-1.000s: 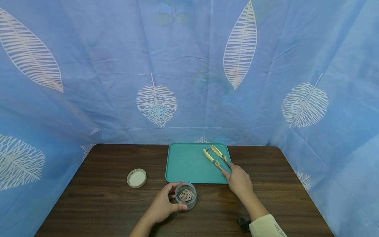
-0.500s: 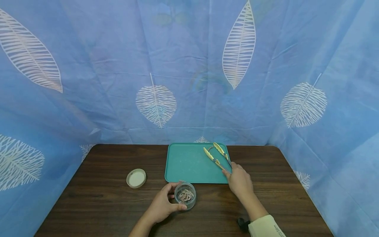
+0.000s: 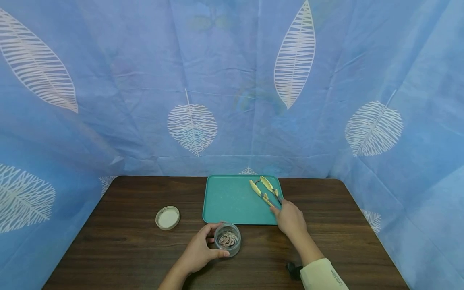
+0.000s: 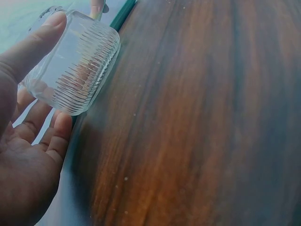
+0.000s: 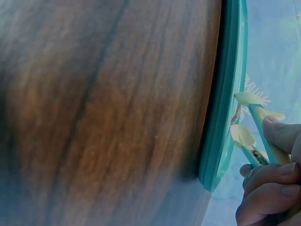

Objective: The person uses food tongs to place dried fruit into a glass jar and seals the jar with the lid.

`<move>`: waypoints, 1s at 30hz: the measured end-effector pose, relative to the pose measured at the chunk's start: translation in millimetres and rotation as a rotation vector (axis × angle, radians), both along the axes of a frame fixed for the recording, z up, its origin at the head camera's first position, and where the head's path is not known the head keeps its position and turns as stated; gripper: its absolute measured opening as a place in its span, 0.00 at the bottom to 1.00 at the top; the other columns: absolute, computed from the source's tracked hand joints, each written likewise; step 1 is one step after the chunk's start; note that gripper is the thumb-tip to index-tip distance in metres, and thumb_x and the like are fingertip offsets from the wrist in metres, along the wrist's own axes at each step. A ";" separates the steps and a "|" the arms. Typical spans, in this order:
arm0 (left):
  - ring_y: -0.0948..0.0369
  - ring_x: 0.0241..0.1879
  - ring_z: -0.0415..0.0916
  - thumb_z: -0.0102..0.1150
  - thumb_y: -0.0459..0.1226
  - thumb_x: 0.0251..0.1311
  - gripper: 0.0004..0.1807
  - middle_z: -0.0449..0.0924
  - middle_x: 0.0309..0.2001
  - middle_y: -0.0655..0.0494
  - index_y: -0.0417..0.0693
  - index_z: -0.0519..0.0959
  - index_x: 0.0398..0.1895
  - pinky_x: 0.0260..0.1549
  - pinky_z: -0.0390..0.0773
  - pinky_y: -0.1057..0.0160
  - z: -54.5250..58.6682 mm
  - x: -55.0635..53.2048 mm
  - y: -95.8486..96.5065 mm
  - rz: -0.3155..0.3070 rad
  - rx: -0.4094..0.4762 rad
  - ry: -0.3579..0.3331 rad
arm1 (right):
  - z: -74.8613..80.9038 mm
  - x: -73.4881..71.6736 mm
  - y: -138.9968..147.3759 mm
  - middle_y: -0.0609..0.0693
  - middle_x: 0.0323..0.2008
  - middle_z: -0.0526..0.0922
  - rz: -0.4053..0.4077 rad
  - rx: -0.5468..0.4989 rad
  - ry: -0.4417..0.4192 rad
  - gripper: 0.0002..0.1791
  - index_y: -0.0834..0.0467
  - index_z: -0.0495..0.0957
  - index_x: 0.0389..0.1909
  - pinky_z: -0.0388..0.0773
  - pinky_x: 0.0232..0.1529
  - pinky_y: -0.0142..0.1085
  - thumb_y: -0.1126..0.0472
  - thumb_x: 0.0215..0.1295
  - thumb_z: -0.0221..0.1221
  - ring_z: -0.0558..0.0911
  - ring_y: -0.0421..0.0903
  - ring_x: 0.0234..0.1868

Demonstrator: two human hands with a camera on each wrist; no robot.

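In the head view, my left hand [image 3: 200, 249] grips a clear jar [image 3: 227, 240] on the table, thumb at its near side and fingers at its far side. Inside lie several brownish-pink loops [image 3: 227, 239], too small to identify. My right hand [image 3: 291, 217] holds tongs [image 3: 266, 194] with pale yellow tips over the right part of the teal tray [image 3: 226, 201]. The tips stand apart. In the right wrist view, a thin brownish strand [image 5: 236, 114] shows near them; whether they touch it is unclear. The left wrist view shows the jar's ribbed side [image 4: 84, 70].
A round lid [image 3: 167, 218] with a pale inside lies left of the jar on the dark wooden table [image 3: 119, 241]. Near the right sleeve [image 3: 320, 276] is a small black object [image 3: 293, 270]. Blue leaf-patterned cloth [image 3: 232, 100] hangs behind and at both sides.
The tips of the tongs have spread slightly wider since the first frame, and my right hand has shifted a little left. The left hand and jar have stayed in place.
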State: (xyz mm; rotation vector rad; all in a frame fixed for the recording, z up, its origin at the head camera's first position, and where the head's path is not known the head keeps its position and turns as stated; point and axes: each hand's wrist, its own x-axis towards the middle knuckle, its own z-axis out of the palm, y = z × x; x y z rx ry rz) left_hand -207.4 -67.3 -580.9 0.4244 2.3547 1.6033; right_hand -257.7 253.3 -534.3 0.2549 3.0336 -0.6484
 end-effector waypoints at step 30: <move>0.52 0.61 0.80 0.87 0.46 0.52 0.48 0.83 0.64 0.48 0.51 0.73 0.76 0.58 0.83 0.62 -0.2 1.2 0.2 0.004 -0.010 -0.003 | 4.1 1.7 3.1 0.72 0.66 0.81 0.002 0.101 0.025 0.34 0.71 0.73 0.74 0.85 0.57 0.64 0.49 0.82 0.60 0.85 0.71 0.60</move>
